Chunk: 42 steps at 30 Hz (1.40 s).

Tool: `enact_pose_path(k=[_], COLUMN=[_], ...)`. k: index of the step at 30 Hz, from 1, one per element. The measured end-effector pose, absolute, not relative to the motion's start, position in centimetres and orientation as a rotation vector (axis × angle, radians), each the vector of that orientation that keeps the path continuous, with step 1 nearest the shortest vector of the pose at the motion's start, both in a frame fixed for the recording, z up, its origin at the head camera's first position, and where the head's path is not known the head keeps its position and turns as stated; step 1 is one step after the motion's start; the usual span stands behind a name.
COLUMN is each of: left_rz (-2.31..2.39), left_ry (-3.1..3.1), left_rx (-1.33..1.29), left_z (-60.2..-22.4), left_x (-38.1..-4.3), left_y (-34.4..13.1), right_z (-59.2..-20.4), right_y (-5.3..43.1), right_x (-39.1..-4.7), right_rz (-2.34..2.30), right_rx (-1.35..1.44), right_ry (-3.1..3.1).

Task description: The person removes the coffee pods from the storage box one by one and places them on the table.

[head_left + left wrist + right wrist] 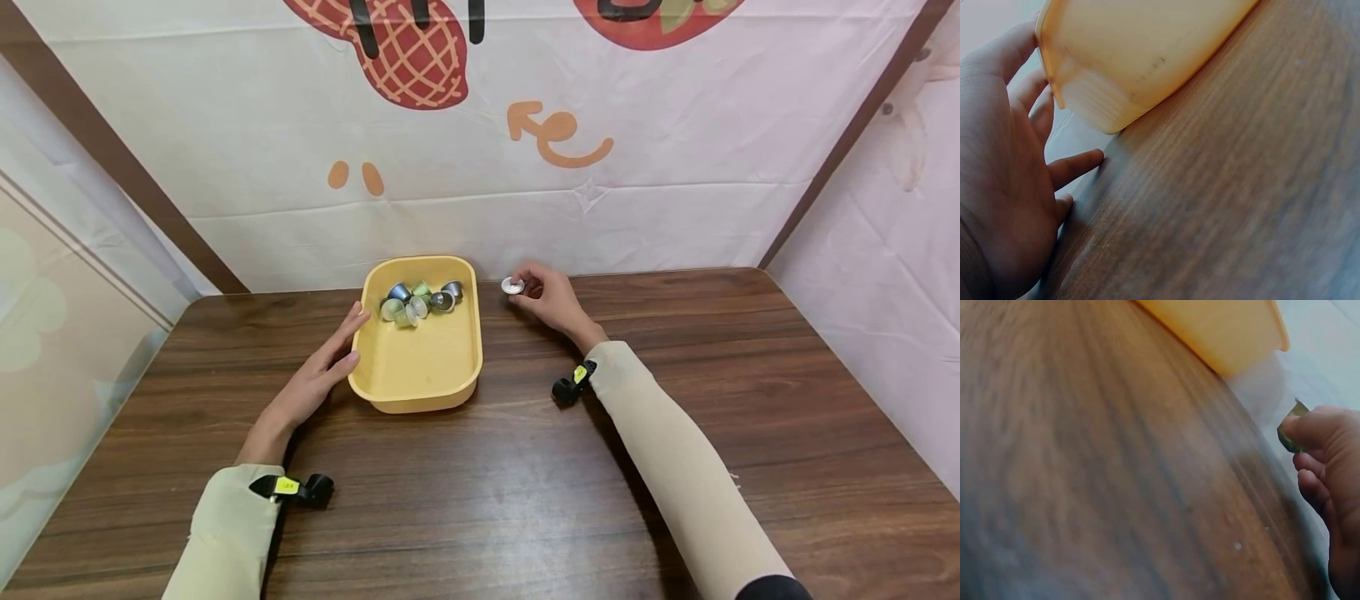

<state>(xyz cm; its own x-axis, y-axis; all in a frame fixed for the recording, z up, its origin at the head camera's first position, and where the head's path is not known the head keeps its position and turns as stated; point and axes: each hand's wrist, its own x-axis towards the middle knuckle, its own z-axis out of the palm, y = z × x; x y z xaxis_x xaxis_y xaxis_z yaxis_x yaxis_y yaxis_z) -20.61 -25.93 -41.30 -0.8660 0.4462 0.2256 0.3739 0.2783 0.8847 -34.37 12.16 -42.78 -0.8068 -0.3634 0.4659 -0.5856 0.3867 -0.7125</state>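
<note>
Beside tub (416, 358), right fingers (532, 271) pinch capsule (512, 287); yellow wrist label (580, 374) illegible.

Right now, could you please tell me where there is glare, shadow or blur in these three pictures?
Head view: pale glare on the table, dark shadow beside the right sleeve, the yellow bin fairly sharp; left wrist view: wood grain blurred, mark on the bin's wall unreadable; right wrist view: wood grain smeared too, held capsule small and soft-edged.
</note>
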Motion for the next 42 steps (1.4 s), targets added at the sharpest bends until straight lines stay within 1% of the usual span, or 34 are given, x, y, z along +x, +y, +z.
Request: enact_pose_path(k=[12,27,42], left_rz=[1.660,1.644,1.654], left_ry=[2.470,2.499,2.472], left_rx=[0.804,0.797,0.812], left_z=[-41.30,-41.50,-41.52], left_x=[-20.48,-20.58,-20.66], left_y=[-26.16,-26.00,-26.09], right_z=[-43.63,-43.52,-43.59], right_y=[12.00,12.14,12.51], right_x=[-34.30,-34.05,-34.04], right_rz=[1.291,1.291,1.207], right_rx=[0.806,0.720,0.859], right_ry=[-2.460,-2.489,-2.493])
